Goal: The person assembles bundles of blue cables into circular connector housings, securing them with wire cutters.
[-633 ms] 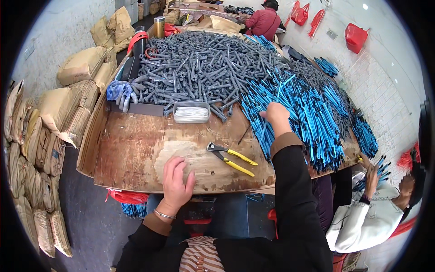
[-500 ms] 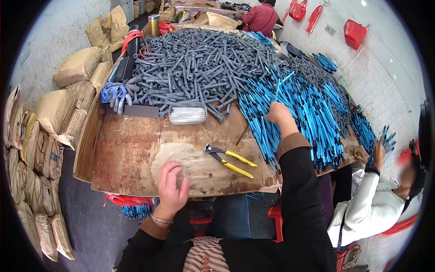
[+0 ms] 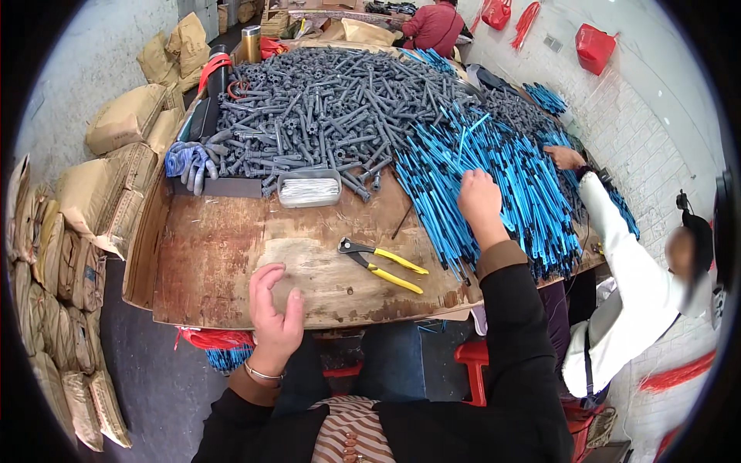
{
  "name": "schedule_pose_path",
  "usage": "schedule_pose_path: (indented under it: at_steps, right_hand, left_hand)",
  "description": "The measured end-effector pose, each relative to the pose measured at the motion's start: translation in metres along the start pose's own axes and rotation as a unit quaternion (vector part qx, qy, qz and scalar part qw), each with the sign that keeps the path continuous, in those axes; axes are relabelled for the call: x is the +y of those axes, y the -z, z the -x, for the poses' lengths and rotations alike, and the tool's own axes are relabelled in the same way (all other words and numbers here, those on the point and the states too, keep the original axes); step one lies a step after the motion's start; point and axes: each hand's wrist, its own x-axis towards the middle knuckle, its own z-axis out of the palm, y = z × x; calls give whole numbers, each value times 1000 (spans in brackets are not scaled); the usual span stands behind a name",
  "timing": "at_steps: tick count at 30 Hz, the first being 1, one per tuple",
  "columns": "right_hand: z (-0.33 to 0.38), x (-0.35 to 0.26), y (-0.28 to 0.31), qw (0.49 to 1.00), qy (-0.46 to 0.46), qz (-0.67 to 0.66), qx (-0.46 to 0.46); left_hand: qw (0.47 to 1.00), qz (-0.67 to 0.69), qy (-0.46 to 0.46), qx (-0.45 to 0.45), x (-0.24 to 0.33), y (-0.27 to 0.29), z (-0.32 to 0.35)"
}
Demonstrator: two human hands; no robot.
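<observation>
My left hand [image 3: 275, 318] hovers over the near edge of the wooden table [image 3: 208, 262], fingers apart and slightly bent, holding nothing. My right hand [image 3: 480, 202] is on the near part of a heap of thin blue rods with black ends [image 3: 532, 208]. Its fingers are curled closed, and what they grip, if anything, is hidden. Between the hands lie end-cutting pliers with yellow handles [image 3: 382, 264], jaws toward the far left. Beyond them stands a grey plastic tub [image 3: 310, 202] of thin white sticks. A large heap of dark grey plastic tubular pieces [image 3: 309, 116] covers the far part.
Blue-and-grey work gloves [image 3: 189, 163] lie at the heap's left. Paper sacks [image 3: 127, 116] are stacked along the left wall. At right, a co-worker in white [image 3: 625, 309] reaches a hand [image 3: 566, 157] to the blue rods. Another person in red [image 3: 434, 29] sits at the back.
My left hand has shifted left, its fingers lifted more. My right hand has curled tighter over the blue rods. The co-worker at right has lowered a hand to the heap. The view has shifted slightly.
</observation>
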Motion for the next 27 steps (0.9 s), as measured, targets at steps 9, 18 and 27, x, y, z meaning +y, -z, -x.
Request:
schedule_pose_path:
  at_steps: [9,18,27]
  right_hand:
    - [-4,-4,0,988,8,-134,80]
    - [-25,-16,7,971,25,-199,126]
    - [-55,-39,92,983,164,74,-26]
  left_hand:
    - [999,-17,20,-36,-16,-12,7]
    - [998,-39,-1,-53,-20,-13,10]
    - [996,-43,-17,-70,-26,-21,9]
